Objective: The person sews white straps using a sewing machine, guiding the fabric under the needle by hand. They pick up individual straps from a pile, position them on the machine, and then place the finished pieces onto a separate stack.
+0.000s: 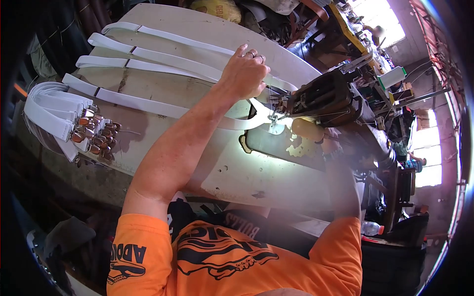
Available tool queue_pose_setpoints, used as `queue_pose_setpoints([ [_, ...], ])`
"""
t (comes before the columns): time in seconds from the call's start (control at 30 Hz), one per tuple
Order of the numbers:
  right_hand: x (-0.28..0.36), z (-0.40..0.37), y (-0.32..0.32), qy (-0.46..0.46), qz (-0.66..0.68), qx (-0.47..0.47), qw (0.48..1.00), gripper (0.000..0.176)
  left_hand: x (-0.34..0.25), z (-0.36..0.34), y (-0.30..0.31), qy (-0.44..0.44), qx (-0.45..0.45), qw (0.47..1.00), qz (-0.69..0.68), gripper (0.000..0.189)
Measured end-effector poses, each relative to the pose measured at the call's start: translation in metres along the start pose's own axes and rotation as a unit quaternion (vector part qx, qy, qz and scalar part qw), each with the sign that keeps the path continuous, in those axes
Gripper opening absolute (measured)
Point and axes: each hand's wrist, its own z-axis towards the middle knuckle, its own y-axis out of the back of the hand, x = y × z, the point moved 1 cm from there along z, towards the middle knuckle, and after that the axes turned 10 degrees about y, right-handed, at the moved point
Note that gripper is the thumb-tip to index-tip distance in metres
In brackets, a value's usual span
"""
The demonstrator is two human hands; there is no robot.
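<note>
My left hand (245, 74), with rings on its fingers, is raised over the sewing table left of the sewing machine (326, 98). Its fingers are curled closed, and a white strap (148, 104) bends back from the needle area up to it. The strap lies along the table and passes under the lit presser foot (273, 118). On the other side of the needle, my right hand (330, 140) is low beside the machine head, its fingers blurred and partly hidden. More white straps (163, 59) run behind my left hand.
A bundle of white straps with metal clips (94, 133) lies at the table's left end. A thread cone (392, 77) stands beyond the machine. At right is a plastic bottle (371, 228). Another person (417, 162) is in the background.
</note>
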Motion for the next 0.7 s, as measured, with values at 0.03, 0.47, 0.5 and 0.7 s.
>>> queue_pose_setpoints([
  [0.03, 0.0, 0.002, -0.001, -0.003, 0.002, 0.002, 1.0, 0.027, 0.001, 0.0, 0.0, 0.001, 0.004, 1.0, 0.003, 0.033],
  [0.47, 0.0, 0.008, -0.005, -0.031, 0.025, 0.018, 0.999, 0.027, 0.008, 0.003, -0.001, 0.019, -0.046, 0.999, 0.0, 0.035],
  [0.5, -0.001, 0.007, -0.003, -0.034, 0.025, 0.016, 0.999, 0.027, 0.008, 0.002, 0.0, 0.018, -0.049, 0.999, 0.0, 0.035],
  [0.7, 0.003, 0.014, -0.009, -0.047, 0.026, 0.029, 0.998, 0.027, 0.007, 0.0, 0.004, 0.018, -0.052, 0.998, -0.01, 0.037],
])
